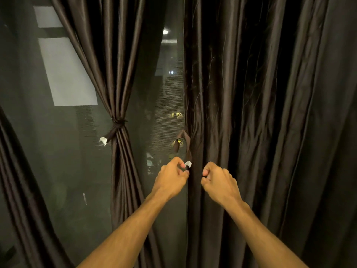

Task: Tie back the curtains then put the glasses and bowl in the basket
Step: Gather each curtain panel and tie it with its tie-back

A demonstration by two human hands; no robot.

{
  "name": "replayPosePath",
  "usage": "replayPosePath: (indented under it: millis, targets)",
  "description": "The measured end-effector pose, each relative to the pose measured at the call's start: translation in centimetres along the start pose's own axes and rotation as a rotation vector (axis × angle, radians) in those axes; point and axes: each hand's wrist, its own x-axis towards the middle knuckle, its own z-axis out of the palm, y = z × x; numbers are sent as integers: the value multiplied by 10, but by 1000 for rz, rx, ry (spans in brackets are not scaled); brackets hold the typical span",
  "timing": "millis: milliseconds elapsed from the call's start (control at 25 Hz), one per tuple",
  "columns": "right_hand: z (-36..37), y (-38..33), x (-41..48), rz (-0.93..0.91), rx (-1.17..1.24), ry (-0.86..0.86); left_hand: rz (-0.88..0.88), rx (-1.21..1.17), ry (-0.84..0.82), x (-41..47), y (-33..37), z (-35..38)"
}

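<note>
Night-dark window (154, 105) as backdrop, glimpsed through the gap just left of the tie strap (182, 141). Found that strap looped on the inner edge of the loose curtain (251, 113). Pinched its white end, just below, with left hand (171, 178). Kept right hand (216, 178) just right of the strap, fingers curled against folds; could not tell whether gripping cloth. Well left of the strap, noted gathered curtain (117, 161) already bound by band (118, 122).
</note>
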Motion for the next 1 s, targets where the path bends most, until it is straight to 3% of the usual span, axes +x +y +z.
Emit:
replayPosePath:
  millis: [400,720,1000]
  targets:
    - [-39,28,51,90,-38,213,-42,-178,145,77,24,2]
    - [-22,18,90,158,15,137,-73,-287,134,111,33,16]
    - [-9,-1,102,-28,22,24,-18,-194,134,119,50,28]
